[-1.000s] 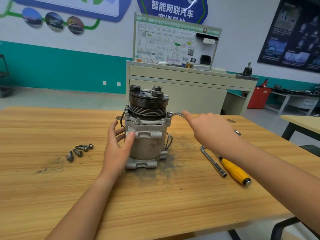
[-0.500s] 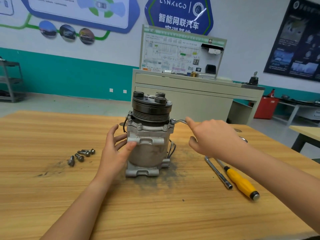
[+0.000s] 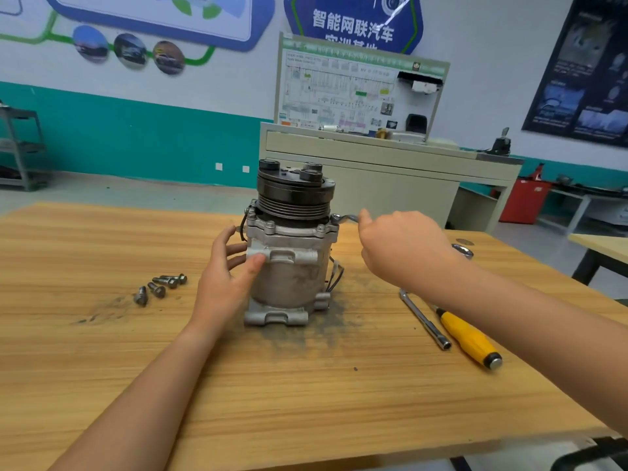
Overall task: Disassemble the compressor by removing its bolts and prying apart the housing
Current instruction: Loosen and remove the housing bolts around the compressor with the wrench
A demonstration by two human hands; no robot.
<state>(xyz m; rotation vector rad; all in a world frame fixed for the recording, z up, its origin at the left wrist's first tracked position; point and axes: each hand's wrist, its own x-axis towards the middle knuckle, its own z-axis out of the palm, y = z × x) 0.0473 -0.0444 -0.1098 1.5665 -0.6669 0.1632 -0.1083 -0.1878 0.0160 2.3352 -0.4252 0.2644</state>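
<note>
The right hand is curled round a small wrench whose head sits at the compressor's upper right flange. The left hand lies open against its left side, thumb on the housing. The compressor stands upright mid-bench. Four loose bolts lie to the left; a socket wrench and a yellow screwdriver lie to the right.

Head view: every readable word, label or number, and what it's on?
"智能网联汽车": on the blue wall sign; the line under it is half hidden by the board.
Too small to read: print on the diagram board.
Blurred: text on the dark poster.
No readable marking on the compressor.
</note>
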